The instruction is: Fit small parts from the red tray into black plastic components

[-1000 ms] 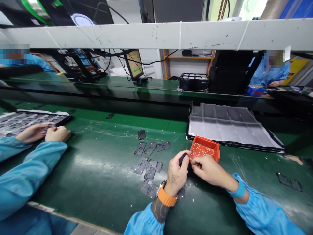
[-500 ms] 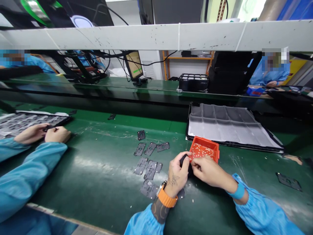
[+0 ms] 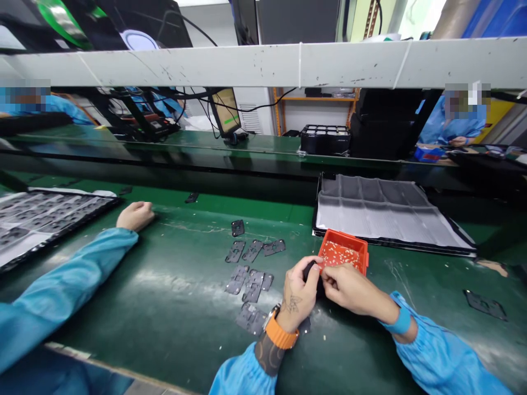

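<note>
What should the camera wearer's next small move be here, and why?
Probably hold the black part steady in the left hand, since the fingertips of the right hand are bent in at or very near it, just in front of the red bin. Whether those fingertips pinch anything is hidden.

A co-worker's hand (image 3: 135, 215) has moved past the tray (image 3: 88, 218); the other has left view.

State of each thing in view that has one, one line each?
Left hand: closed around the black part
Black part: held, largely hidden
Right hand: curled in at the black part, grip unclear
Red bin: open, pale bits inside
Black plates: lying flat, some overlapping
Left tray: dark parts in it
Monitor: lit
Orange watch band: fastened
</note>
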The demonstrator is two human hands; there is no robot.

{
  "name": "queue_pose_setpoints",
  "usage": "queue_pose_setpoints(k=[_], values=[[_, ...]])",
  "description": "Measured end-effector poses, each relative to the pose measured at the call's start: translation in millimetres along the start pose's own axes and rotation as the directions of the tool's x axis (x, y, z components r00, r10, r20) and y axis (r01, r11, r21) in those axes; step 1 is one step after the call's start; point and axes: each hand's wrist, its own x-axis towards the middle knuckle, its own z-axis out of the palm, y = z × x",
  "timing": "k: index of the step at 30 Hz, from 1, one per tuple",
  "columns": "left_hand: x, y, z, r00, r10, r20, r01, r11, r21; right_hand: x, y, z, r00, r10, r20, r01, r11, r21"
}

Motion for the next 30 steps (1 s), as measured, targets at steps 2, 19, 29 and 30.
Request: queue_pose_setpoints(k=[2,19,29,30], values=[[0.0,0.0,0.1,1.000,-0.001,-0.002,0.001,1.000,-0.003,0.0,1.1,0.6,1.000,-0.008,-0.002,0.008,1.000,0.000],[0.4,1.3,-1.8,0.999,-0.025,-0.022,0.025,1.000,0.013,1.0,2.1,3.3,0.999,-0.007,-0.036,0.009,0.997,0.076],[-1.0,3.1,-3.0,0.998,-0.053,-0.025,0.054,0.998,0.016,-0.1,0.6,2.7,0.999,-0.028,-0.044,0.030,0.999,0.039],[-1.0,3.3,-3.2,0.998,-0.055,-0.025,0.055,0.998,0.015,0.0,0.4,2.2,0.999,-0.024,-0.041,0.026,0.999,0.045]])
